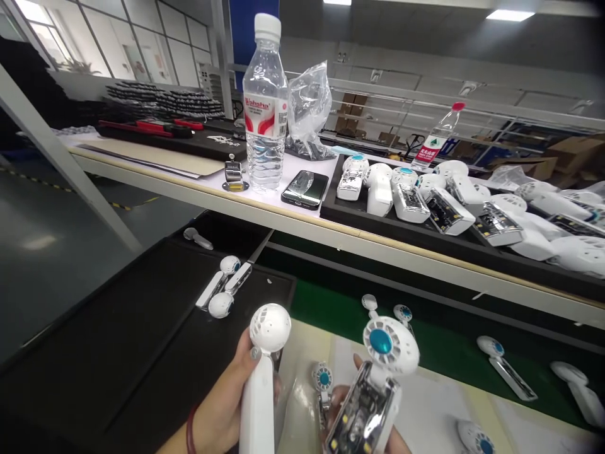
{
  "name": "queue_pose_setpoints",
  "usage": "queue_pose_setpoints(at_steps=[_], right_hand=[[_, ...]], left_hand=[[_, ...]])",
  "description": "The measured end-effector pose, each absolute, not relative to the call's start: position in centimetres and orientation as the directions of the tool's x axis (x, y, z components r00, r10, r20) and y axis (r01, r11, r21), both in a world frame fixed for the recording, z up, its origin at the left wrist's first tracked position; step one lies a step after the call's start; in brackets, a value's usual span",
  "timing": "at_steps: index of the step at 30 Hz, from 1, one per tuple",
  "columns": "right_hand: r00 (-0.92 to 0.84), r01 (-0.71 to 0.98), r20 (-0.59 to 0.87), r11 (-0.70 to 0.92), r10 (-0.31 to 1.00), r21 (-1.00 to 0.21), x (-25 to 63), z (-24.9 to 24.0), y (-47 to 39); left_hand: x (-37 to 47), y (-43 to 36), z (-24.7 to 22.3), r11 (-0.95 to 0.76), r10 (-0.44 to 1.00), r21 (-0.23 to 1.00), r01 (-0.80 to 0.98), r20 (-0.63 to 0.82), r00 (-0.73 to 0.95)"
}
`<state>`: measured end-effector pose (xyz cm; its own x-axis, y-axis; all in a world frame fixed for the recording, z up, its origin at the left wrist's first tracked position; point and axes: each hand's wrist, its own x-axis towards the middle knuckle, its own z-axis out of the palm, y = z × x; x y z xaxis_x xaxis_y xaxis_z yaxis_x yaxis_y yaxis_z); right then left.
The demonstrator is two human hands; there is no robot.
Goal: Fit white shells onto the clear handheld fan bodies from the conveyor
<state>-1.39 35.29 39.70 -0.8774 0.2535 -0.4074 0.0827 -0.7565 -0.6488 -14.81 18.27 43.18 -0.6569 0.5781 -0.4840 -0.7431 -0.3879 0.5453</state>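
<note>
- Left hand [222,410] is what we are wrapping around the slim handle of a white plastic handheld fan shell with a perforated round head [263,372], upright over the black mat [118,353].
- We are gripping with our right hand [373,435], low in frame, an open white fan body with a teal hub and exposed circuit board [378,384].
- We are judging both light, rigid, smooth; handles are suiting grip, bare board looking fragile.
- We are seeing open room leftward; the white shelf edge [331,236] is crowding above.
</note>
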Motion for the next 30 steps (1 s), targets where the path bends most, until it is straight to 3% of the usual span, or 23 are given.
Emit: queue_pose_setpoints(at_steps=[4,8,12,17,20,23,27,30], right_hand=[[-0.810,0.002,-0.448,-0.762,0.378,-0.648,-2.5,40.4,34.8],[-0.826,0.079,-0.453,-0.727,0.336,-0.683,-2.6,40.3,34.5],[-0.785,0.220,-0.540,-0.678,0.304,-0.701,-2.5,39.9,33.7],[-0.796,0.194,-0.544,-0.740,0.265,-0.644,-3.0,39.9,32.1],[-0.824,0.152,-0.522,-0.804,0.218,-0.575,-3.4,40.2,31.1],[-0.837,0.146,-0.507,-0.808,0.206,-0.571,-3.7,40.5,30.2],[-0.840,0.092,-0.464,-0.768,0.282,-0.634,-4.1,40.5,29.1],[-0.798,0.128,-0.488,-0.691,0.355,-0.712,-4.3,40.2,28.3]], left_hand=[[-15.3,17.0,42.4,-0.502,0.456,0.415,-0.759,-0.618,-0.640],[-15.8,14.9,40.9,-0.662,0.466,0.196,-0.724,-0.649,-0.602],[-15.5,12.8,39.2,-0.606,0.545,0.182,-0.774,-0.613,-0.572],[-15.4,11.5,38.8,-0.558,0.676,0.159,-0.815,-0.482,-0.557],[-15.8,11.4,39.6,-0.561,0.684,0.215,-0.799,-0.422,-0.594],[-16.3,11.8,40.9,-0.589,0.571,0.341,-0.732,-0.465,-0.676],[-16.6,13.0,42.3,-0.569,0.415,0.475,-0.671,-0.539,-0.734],[-16.6,13.6,42.9,-0.512,0.405,0.517,-0.686,-0.559,-0.724]])
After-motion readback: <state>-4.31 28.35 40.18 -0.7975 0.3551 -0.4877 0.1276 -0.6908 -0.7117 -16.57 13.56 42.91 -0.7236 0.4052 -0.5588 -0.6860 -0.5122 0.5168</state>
